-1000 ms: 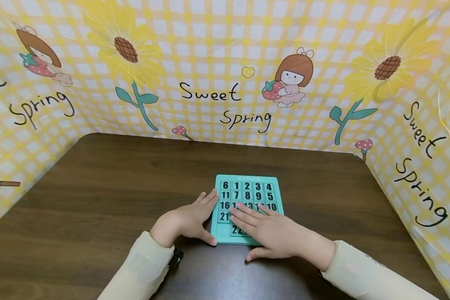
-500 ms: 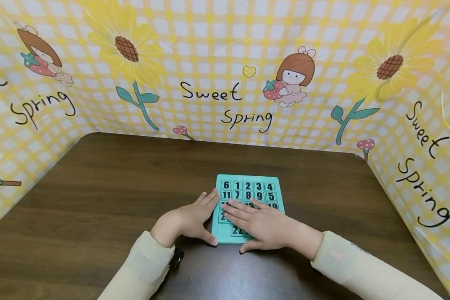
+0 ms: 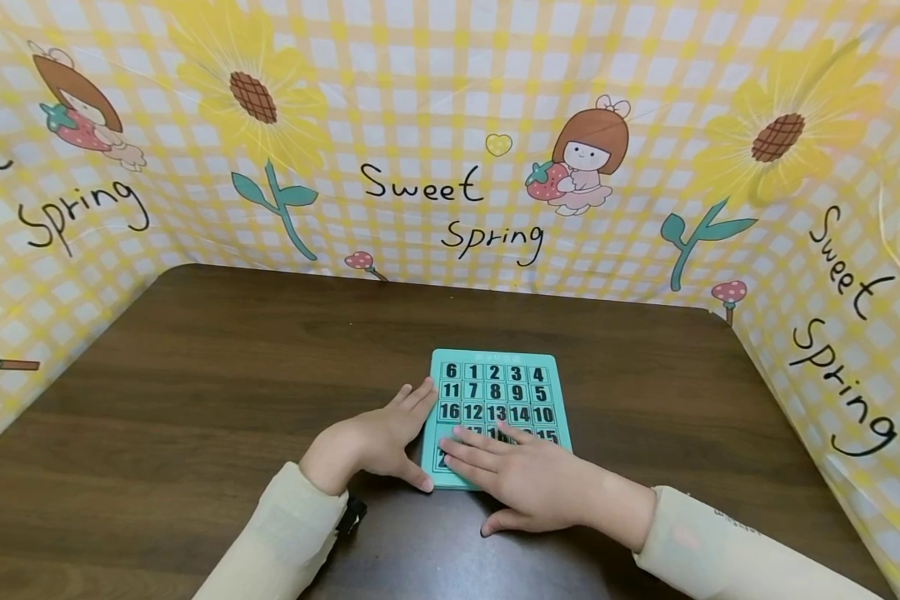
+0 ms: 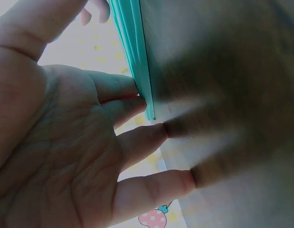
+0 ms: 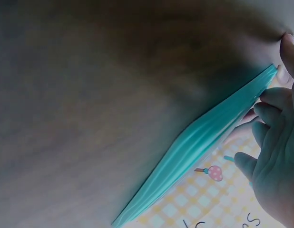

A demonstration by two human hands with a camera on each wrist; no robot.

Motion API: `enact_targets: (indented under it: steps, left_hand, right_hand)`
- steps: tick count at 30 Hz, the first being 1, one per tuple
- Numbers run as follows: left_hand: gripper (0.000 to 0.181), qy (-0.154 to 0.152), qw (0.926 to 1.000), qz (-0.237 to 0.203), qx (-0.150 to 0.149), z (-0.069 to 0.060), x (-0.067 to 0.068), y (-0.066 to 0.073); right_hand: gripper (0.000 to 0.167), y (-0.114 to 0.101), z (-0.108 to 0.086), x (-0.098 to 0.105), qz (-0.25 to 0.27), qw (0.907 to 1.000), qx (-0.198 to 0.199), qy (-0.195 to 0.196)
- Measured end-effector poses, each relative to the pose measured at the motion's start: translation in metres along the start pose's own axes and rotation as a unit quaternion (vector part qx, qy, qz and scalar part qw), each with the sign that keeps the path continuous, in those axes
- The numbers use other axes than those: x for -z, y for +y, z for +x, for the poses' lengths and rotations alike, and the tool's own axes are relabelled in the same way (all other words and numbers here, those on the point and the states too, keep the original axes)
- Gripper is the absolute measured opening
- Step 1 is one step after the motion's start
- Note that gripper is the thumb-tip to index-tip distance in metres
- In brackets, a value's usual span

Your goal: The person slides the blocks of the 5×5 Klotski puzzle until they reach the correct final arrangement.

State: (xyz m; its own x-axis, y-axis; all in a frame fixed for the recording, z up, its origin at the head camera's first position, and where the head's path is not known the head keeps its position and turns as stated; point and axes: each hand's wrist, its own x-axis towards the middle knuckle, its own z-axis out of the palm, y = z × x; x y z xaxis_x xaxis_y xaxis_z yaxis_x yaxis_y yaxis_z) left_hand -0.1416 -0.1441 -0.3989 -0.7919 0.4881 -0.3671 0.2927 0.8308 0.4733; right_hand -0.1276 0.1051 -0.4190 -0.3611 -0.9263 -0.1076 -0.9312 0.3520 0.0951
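Observation:
A turquoise sliding number puzzle point(image 3: 498, 357) lies flat on the dark wooden table, its numbered tiles facing up. Along its left edge rests my left hand point(image 3: 378, 437), fingers extended against the side and the thumb at the near left corner. In the left wrist view, fingertips touch the puzzle's side edge point(image 4: 142, 61) and the table. My right hand point(image 3: 543, 483) lies over the lower rows, its straight fingers on the tiles near the bottom left. Those fingers hide much of the two lowest rows. A gap shows at the left of the fourth row.
The brown table point(image 3: 270, 350) surrounds the puzzle. A yellow checked cloth point(image 3: 420, 100) with flowers and lettering stands as a wall at the back and both sides. Pale sleeves point(image 3: 285, 525) cover both forearms.
My right hand has moved left, then down toward the near edge over the tiles. The leftmost fourth-row tile, 21, has slid down into the bottom left corner. My left hand stays put.

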Motion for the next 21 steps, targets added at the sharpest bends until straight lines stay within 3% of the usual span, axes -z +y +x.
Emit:
enact_targets:
  steps: [7,14,21]
  left_hand:
    - [0.116,-0.001,0.9999,-0.003,0.010,0.001,-0.001,0.000]
    - [0.117,-0.010,0.9998,-0.008,0.016,0.002,-0.002,0.001]
    - [0.118,-0.010,0.9997,-0.008,0.020,-0.001,0.001,0.003]
  right_hand:
    - [0.084,0.003,0.003,0.004,-0.022,0.9995,-0.018,0.011]
    - [0.088,0.024,0.013,0.015,0.046,0.9966,-0.064,-0.024]
    - [0.092,0.037,0.025,0.020,0.091,0.9908,-0.076,-0.065]
